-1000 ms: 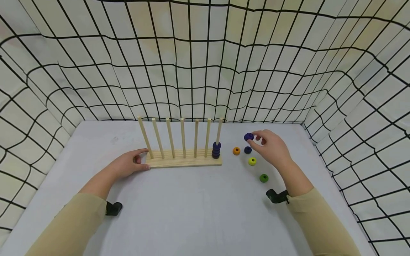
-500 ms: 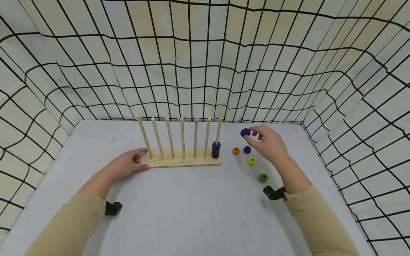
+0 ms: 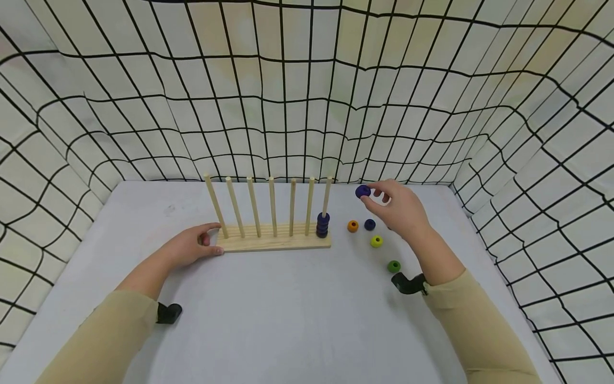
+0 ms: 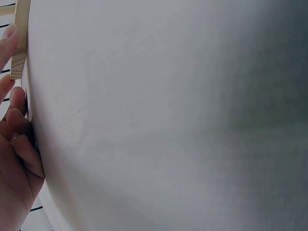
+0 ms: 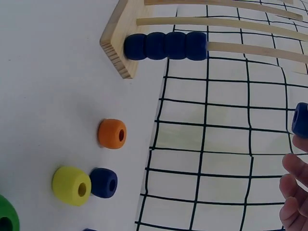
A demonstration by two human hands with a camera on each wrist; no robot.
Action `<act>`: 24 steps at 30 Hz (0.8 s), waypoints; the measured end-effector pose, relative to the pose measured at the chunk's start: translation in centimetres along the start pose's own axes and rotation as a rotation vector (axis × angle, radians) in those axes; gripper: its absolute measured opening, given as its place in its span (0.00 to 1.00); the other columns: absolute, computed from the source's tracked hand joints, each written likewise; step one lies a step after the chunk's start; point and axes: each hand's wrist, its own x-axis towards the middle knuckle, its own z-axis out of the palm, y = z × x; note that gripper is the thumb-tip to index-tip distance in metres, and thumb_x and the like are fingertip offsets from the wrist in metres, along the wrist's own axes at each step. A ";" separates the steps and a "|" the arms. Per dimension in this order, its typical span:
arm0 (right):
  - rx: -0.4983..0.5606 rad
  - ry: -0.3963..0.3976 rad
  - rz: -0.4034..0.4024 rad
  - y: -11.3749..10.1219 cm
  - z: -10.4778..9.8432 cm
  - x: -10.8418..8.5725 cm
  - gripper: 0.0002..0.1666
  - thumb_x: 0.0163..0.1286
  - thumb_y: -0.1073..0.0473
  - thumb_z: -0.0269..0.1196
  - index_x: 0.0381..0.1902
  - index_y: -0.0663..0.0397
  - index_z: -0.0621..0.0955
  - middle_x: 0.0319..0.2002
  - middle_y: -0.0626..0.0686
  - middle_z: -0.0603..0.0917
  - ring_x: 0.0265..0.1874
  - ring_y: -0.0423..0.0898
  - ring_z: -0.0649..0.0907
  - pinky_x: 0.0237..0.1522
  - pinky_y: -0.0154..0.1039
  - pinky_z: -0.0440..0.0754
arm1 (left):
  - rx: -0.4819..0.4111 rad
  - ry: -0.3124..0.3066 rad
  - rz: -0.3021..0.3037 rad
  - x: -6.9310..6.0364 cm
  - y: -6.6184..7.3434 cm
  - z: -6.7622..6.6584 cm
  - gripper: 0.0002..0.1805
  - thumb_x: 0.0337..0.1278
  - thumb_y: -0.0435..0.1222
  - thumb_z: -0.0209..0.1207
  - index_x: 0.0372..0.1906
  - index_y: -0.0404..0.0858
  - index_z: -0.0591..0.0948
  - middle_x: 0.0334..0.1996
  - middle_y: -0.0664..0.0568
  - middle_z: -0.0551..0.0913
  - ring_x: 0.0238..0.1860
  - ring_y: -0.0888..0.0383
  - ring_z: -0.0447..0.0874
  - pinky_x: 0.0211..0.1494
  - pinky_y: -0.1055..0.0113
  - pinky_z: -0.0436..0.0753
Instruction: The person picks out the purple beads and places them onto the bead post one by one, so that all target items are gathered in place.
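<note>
A wooden peg stand (image 3: 273, 244) with several upright pegs stands at the middle back of the table. My left hand (image 3: 189, 246) grips its left end between thumb and fingers; the base's end also shows beside the thumb (image 4: 8, 41) in the left wrist view. On the rightmost peg sits a stack of several dark blue beads (image 3: 323, 225). Raised to the right of that peg, my right hand (image 3: 400, 208) pinches a dark blue bead (image 3: 363, 192) between thumb and fingertips. In the right wrist view this bead (image 5: 301, 120) is partly cut off by the frame edge.
Loose beads lie right of the stand: an orange bead (image 3: 353, 226), a dark blue bead (image 3: 369, 224), a yellow bead (image 3: 376, 241) and a green bead (image 3: 394, 266). Black netting (image 3: 288, 106) over white cloth walls the table's back and sides.
My right hand has moved up and to the left with the dark blue bead, closer to the rightmost peg. The left hand has stayed on the stand.
</note>
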 end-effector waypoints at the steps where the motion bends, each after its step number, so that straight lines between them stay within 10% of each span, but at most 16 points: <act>1: -0.002 -0.003 -0.005 -0.1 -0.1 0.1 0.30 0.71 0.40 0.60 0.64 0.47 0.78 0.49 0.52 0.80 0.44 0.50 0.76 0.36 0.45 0.74 | -0.001 -0.002 0.002 0.0 0.0 0.0 0.45 0.56 0.53 0.68 0.71 0.34 0.65 0.33 0.49 0.71 0.34 0.54 0.68 0.38 0.59 0.66; 24: -0.007 0.032 -0.058 -2.8 -1.1 1.3 0.28 0.70 0.40 0.61 0.63 0.45 0.79 0.48 0.50 0.81 0.45 0.48 0.76 0.39 0.45 0.74 | 0.000 -0.005 -0.006 0.0 0.0 0.0 0.45 0.56 0.54 0.68 0.72 0.35 0.65 0.34 0.49 0.71 0.35 0.54 0.68 0.38 0.59 0.66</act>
